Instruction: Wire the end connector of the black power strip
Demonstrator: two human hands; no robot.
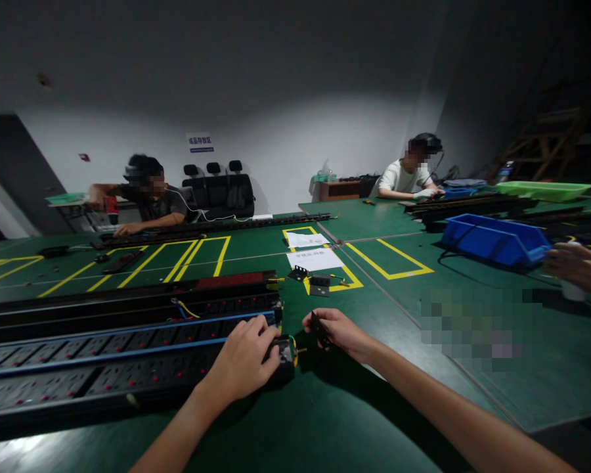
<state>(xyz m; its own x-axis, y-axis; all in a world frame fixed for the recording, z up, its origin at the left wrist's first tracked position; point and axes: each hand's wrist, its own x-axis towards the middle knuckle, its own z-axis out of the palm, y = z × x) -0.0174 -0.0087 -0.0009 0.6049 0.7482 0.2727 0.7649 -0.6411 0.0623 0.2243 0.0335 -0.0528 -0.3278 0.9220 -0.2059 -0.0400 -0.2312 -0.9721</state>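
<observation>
Long black power strips (128, 378) with rows of sockets and small red parts lie side by side at the left. My left hand (243, 358) is closed over the right end of the nearest strip, thumb on the near side and fingers across the top. Yellow-green wires (294, 351) stick out of that end. Just to the right, my right hand (342, 332) pinches a small black end plate (320, 330) upright, apart from the strip. Two similar black brackets (319, 285) lie on the green table beyond, one with a yellow-green wire beside it.
Paper sheets (315, 259) lie within yellow tape markings (408, 272). A blue bin (495, 240) and a green tray (544, 190) stand at the right. Another person's hand (578, 266) holds a white object at the right edge. Two people (150, 197) work across the table.
</observation>
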